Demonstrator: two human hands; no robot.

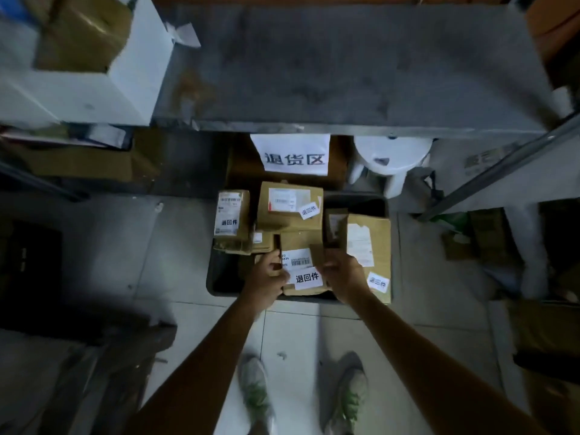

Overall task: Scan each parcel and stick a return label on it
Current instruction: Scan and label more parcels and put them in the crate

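Observation:
A small brown cardboard parcel with a barcode sticker and a white return label is held over a dark bin on the floor. My left hand grips its left side and my right hand grips its right side. Three other labelled parcels lie in the bin: a narrow one at the left, a wider one at the back and a flat one at the right.
A grey metal shelf hangs above the bin, with a white sign taped below its edge. A white box stands at upper left, a white stool to the right. Cardboard and bags litter the tiled floor on both sides. My feet stand below.

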